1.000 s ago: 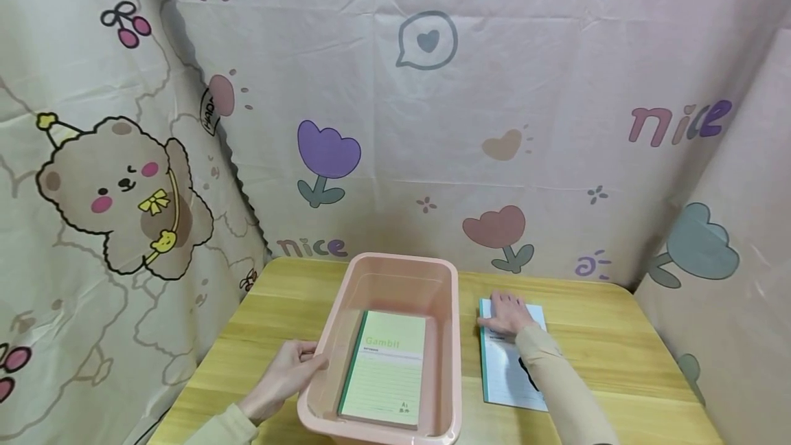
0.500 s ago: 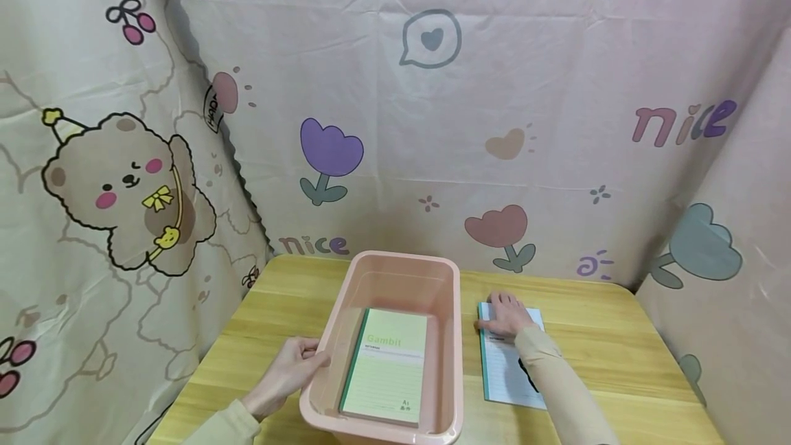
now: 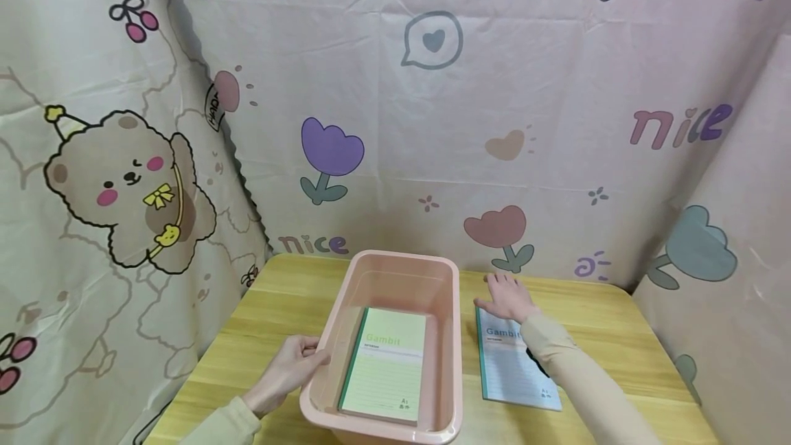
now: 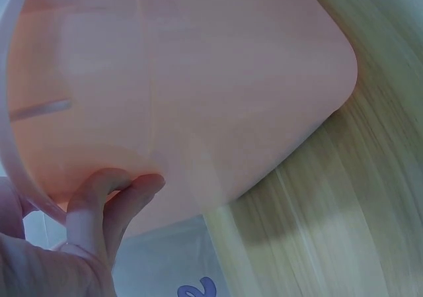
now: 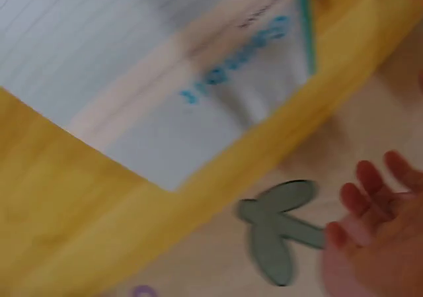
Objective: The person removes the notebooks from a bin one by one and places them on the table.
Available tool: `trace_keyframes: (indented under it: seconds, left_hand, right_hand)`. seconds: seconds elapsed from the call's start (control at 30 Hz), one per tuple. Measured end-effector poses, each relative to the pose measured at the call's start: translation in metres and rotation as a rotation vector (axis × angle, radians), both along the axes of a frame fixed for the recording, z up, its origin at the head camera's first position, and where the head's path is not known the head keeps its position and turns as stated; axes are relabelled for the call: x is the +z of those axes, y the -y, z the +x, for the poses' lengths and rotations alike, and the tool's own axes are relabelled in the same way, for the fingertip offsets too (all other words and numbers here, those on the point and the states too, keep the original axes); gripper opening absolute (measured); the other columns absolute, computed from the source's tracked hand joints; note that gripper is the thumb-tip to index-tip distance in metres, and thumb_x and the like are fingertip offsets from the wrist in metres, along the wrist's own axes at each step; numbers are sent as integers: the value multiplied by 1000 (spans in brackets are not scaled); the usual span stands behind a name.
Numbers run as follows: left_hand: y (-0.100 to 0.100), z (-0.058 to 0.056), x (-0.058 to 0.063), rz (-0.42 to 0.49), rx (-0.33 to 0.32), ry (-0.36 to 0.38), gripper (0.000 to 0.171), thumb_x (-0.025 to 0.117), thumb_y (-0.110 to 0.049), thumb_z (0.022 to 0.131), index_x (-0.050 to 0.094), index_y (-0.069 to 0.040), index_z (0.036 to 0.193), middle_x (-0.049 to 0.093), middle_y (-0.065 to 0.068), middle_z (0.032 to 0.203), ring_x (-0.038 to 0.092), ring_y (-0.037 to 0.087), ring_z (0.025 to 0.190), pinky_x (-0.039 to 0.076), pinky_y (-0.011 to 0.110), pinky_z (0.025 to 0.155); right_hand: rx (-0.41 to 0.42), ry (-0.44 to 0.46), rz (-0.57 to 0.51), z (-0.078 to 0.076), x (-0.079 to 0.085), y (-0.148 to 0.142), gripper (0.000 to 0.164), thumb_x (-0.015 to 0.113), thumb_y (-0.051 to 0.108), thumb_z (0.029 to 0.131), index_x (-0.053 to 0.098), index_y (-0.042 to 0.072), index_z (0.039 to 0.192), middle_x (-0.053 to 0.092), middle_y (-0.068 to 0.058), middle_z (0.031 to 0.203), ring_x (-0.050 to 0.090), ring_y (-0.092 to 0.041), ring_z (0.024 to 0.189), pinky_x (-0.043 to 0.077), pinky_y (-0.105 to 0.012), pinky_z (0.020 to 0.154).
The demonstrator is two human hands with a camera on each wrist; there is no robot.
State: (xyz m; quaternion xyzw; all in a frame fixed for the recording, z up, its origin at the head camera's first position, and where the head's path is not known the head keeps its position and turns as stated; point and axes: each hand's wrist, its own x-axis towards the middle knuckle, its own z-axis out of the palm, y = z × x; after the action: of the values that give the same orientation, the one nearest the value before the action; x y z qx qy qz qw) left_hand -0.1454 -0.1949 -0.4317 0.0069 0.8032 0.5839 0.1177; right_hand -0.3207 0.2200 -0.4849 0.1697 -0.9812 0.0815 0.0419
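The right hand [image 3: 508,297] has lifted off the blue notebook [image 3: 516,367] and moved toward the back of the bench [image 3: 618,335], so the printed cover title is now uncovered; its fingers are spread and released, holding nothing, just beyond the book's far edge. The left hand [image 3: 290,369] grips the left rim of the pink tub [image 3: 454,335], fingers curled over the edge in the left wrist view. A green notebook [image 3: 386,366] already lies flat on the tub's floor. The blue one lies on the bench just right of the tub, apparently yet to be handled.
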Motion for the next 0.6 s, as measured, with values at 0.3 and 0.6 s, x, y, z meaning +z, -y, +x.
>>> trace_keyframes:
  seconds: [0.3, 0.6]
  left_hand:
    - [0, -1, 0, -17, 7, -3, 45, 55, -4, 92, 51, 25, 126, 72, 31, 103, 76, 33, 87, 66, 34, 71]
    - [0, 1, 1, -24, 6, -3, 44, 56, -4, 90, 54, 23, 125, 73, 29, 100, 76, 31, 83, 66, 33, 69]
  right_hand:
    - [-54, 75, -70, 20, 52, 26, 48, 57, 33, 96, 55, -6, 125, 61, -25, 120, 57, -43, 110, 50, -59, 93]
    - [-47, 36, -29, 40, 92, 52, 45, 53, 37, 97, 57, -3, 118, 62, -21, 113, 58, -39, 107, 51, -54, 84]
